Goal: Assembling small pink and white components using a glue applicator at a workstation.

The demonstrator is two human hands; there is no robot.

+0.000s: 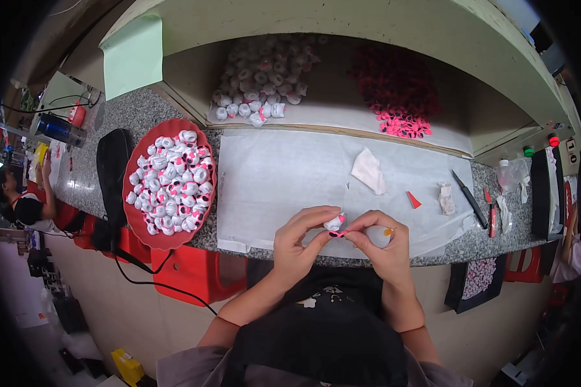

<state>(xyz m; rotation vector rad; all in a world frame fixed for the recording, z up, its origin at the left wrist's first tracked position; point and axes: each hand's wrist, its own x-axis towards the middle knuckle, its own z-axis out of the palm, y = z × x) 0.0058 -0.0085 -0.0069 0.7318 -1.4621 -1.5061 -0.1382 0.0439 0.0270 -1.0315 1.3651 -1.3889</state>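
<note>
Head view: my left hand (pixel 297 242) and right hand (pixel 379 242) both pinch small white ball with pink-black trim (pixel 334 226), held between fingertips above white sheet (pixel 271 187) at counter edge. Red tray (pixel 135 222) of similar balls at left.

Bench is lit evenly and brightly from above; shadows are soft. Shelf recess (pixel 342 71) is left dimmer. Edges are bent and vignetted black; rim detail is blurred.

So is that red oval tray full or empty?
Full: the red oval tray is heaped almost rim to rim with small white-and-pink pieces.
</note>
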